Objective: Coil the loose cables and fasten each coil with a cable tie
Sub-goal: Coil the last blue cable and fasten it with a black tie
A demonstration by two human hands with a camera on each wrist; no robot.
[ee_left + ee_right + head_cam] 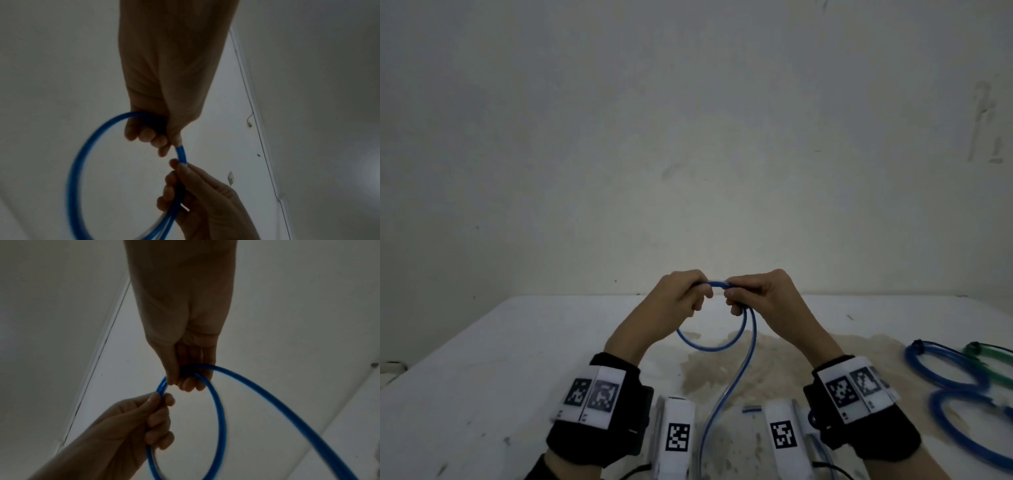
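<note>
A blue cable (708, 346) hangs in a loop above the white table (482, 377), held up between both hands. My left hand (695, 294) grips the top of the loop with curled fingers, and my right hand (736, 298) pinches the same stretch just beside it. The loose tail (726, 394) drops from the right hand toward me. In the left wrist view the left hand (148, 134) curls round the cable (82, 162). The right wrist view shows the right hand (185, 379) gripping two strands of the cable (221, 418). No cable tie is visible.
On the table at the right lie two blue coils (941, 370) (962, 435) and a green coil (993, 363). A brownish stain (784, 359) spreads under the hands. A bare wall (688, 137) stands behind the table's far edge.
</note>
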